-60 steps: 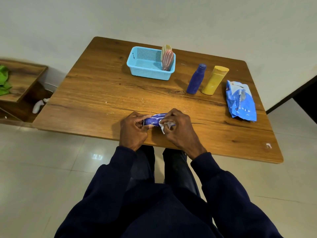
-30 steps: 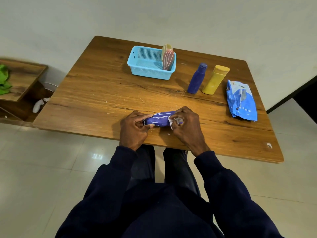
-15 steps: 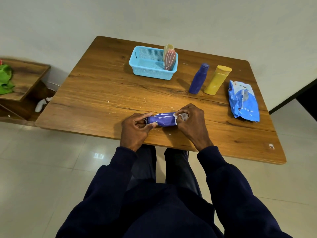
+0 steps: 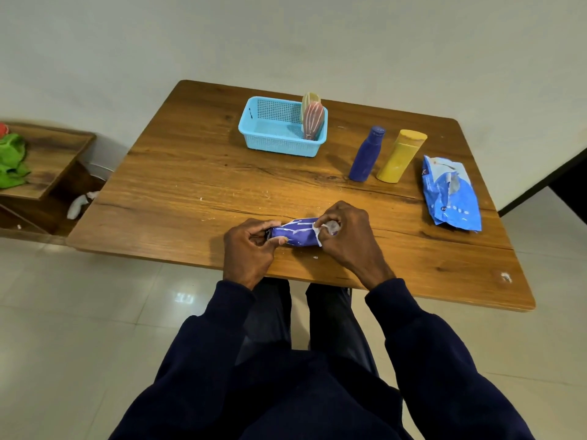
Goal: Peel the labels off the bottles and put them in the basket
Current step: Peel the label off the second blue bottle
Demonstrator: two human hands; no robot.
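i see my left hand (image 4: 251, 249) gripping the purple bottle (image 4: 293, 235) lying near the table (image 4: 190, 173) front edge, right hand (image 4: 346, 236) pinching its white label (image 4: 318, 229); basket (image 4: 254, 134) sits well apart toward the far edge.

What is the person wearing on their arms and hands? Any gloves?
The left sleeve and right sleeve are long and dark navy, with cuffs at the wrists. The left hand and right hand are bare: no gloves, and no watch or ring shows.

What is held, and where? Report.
Left hand grips the purple plastic bottle by its left end; right hand pinches the white label at its right end.
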